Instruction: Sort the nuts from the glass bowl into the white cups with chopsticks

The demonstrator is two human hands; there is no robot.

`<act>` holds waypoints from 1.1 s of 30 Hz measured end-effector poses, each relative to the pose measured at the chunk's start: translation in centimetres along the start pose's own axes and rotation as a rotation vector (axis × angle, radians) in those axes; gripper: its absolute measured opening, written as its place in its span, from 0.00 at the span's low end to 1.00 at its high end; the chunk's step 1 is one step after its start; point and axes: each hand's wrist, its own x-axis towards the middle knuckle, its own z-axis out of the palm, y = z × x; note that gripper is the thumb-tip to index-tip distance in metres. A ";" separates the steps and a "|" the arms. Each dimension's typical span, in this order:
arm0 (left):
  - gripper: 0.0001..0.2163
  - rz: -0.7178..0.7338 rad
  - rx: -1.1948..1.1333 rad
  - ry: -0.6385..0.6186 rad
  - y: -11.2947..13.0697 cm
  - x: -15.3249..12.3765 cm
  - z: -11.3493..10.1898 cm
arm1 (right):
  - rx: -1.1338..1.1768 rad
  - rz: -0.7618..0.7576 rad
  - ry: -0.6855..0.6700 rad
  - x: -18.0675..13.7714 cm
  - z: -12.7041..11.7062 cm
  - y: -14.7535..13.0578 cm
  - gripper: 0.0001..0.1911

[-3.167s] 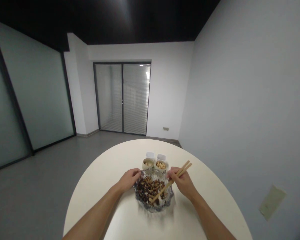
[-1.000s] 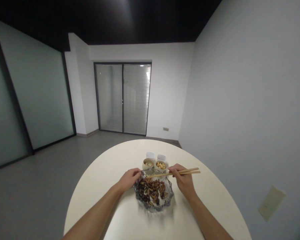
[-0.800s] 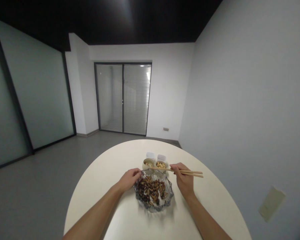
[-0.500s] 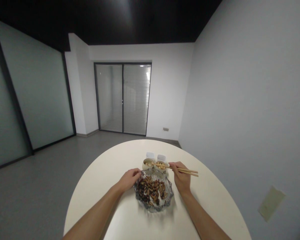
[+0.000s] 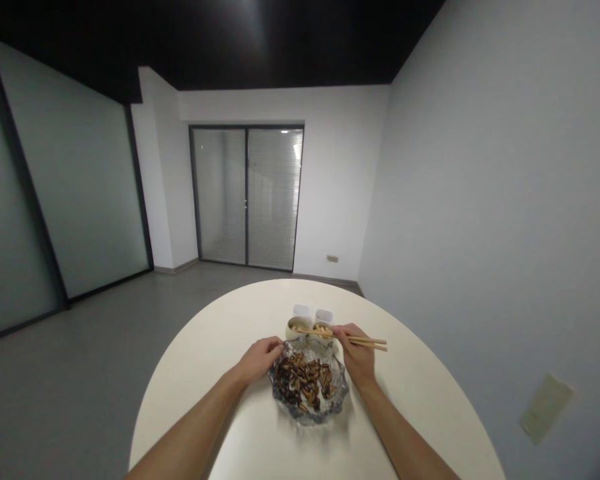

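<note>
A clear glass bowl (image 5: 307, 417) with a wavy rim sits on the table and holds many dark brown, slender dried pieces whose kind I cannot tell. My left hand (image 5: 261, 357) grips its rim at the upper left. In my right hand (image 5: 357, 353) is a pair of wooden chopsticks (image 5: 367, 342), pointing left. Their tips reach the left small bowl (image 5: 294, 333), which has pale pieces inside. Beside it, the right small bowl (image 5: 322, 328) contains pale, nut-like pieces and is partly hidden by the chopsticks. Whether anything is between the tips is too small to tell.
Two small white containers (image 5: 301, 311) stand behind the small bowls. Everything rests on a round cream table (image 5: 200, 340). A grey-white wall (image 5: 480, 200) runs along the right, and a glazed double door (image 5: 247, 200) is in the far wall.
My right hand and the chopsticks have shifted slightly left, so the tips are farther over the left small bowl. My left hand stays on the glass bowl's rim.
</note>
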 end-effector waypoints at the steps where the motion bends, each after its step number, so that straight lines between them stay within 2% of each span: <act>1: 0.16 0.001 0.000 0.001 0.0 0.0 0.0 | 0.004 0.003 -0.004 0.0 0.0 0.0 0.12; 9: 0.16 0.007 -0.001 0.000 -0.3 0.1 0.0 | 0.011 0.039 -0.019 0.3 -1.3 -1.4 0.16; 16: 0.15 0.011 -0.005 0.006 -0.4 0.1 -0.1 | -0.029 0.065 -0.306 0.2 -3.0 -2.4 0.21; 20: 0.16 0.014 -0.013 0.006 -0.6 0.2 0.1 | -0.078 0.077 -0.505 0.5 -3.6 -2.9 0.16; 23: 0.16 0.017 -0.003 0.011 -0.6 0.2 0.2 | -0.093 0.110 -0.605 0.6 -4.0 -3.0 0.11; 26: 0.16 0.019 0.000 0.007 -0.6 0.2 0.1 | -0.108 0.171 -0.611 0.6 -4.4 -3.0 0.10; 33: 0.16 0.019 -0.013 -0.003 -0.6 0.2 0.1 | -0.152 0.250 -0.484 1.0 -5.5 -2.4 0.11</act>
